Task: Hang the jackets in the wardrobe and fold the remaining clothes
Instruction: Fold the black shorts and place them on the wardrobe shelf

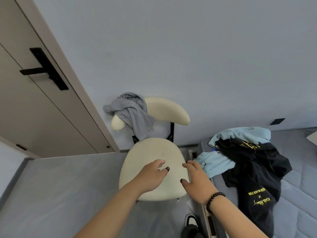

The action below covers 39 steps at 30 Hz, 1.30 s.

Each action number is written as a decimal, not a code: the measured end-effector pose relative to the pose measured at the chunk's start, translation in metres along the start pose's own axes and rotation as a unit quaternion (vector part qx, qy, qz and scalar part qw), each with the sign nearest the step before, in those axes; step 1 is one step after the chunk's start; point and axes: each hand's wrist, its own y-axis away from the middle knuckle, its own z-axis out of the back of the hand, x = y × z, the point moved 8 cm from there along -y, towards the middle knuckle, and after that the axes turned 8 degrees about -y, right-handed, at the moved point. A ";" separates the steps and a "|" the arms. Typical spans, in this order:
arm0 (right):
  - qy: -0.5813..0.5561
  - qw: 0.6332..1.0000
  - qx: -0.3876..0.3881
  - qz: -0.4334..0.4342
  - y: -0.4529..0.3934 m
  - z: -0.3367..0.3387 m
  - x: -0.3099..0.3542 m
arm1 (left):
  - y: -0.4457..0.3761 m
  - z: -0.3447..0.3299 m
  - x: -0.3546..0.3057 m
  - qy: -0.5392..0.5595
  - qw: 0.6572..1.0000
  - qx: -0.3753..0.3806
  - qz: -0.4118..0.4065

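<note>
Hands: left hand (pixel 154 174) and right hand (pixel 197 177) spread, empty, over the chair (pixel 151 152).
Left: grey garment (pixel 132 114) at 12 o'clock; clothes pile (pixel 248 160) on the bed (pixel 295 194) at 3 o'clock, unfolded.
Done: nothing visibly.

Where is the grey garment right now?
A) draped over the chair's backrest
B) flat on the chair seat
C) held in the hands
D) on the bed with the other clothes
A: the grey garment hangs bunched over one end of the chair's backrest, above the bare seat.
</note>
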 end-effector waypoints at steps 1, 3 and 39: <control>-0.002 1.000 0.009 -0.007 -0.009 0.010 -0.014 | -0.015 -0.009 -0.011 -0.002 1.000 0.007 0.005; -0.009 0.999 0.026 -0.020 -0.026 0.032 -0.042 | -0.043 -0.027 -0.035 -0.009 1.000 0.023 0.016; -0.016 0.933 0.045 -0.356 -0.081 0.102 -0.444 | -0.221 -0.266 -0.134 -0.032 0.971 0.210 0.110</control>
